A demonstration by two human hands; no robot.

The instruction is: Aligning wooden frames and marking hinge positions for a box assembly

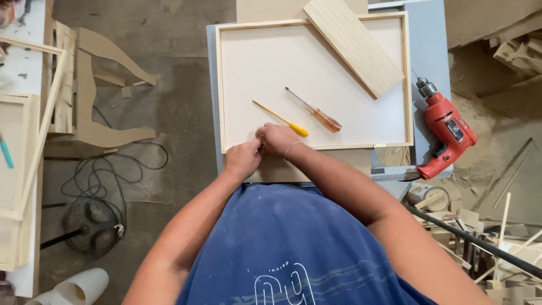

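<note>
While the camera looks straight down, a person in a blue shirt stands at a grey desk (427, 51) bearing a shallow wooden frame (409, 85) with a pale panel inside. Both hands meet at the frame's near rail, towards its left end. The left hand (243, 159) is curled into a narrow pinch and the right hand (278, 139), with a thin bracelet at the wrist, is curled beside it, the two touching; whatever small thing they pinch is too small to tell. Just beyond the right hand, on the panel, lies a yellow-handled screwdriver (281, 119), and near it a brown-handled screwdriver (314, 110). A light wooden plank (354, 45) lies aslant across the frame's far right corner. A red power drill (445, 131) rests at the desk's right edge. Black cable (113, 169) coils on the floor to the left.
</note>
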